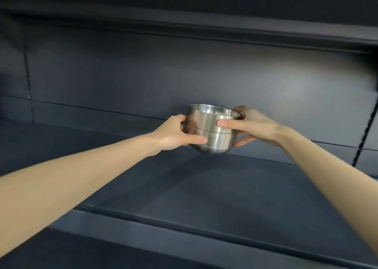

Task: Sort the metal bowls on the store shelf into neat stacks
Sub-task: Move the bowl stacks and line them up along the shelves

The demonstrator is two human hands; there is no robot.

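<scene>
Bowls: two round brushed stainless-steel bowls, the upper bowl nested upright in the lower bowl.
Hands: two. The left hand grips the lower bowl, thumb on its near wall. The right hand clamps the upper bowl, thumb pressed below the rim.
Position: rear of one dark grey metal shelf, near the back panel; contact with the shelf cannot be told.
Edges: front lip below the forearms; one upper shelf overhangs.
Room: the shelf surface stretches left, right and forward.
</scene>
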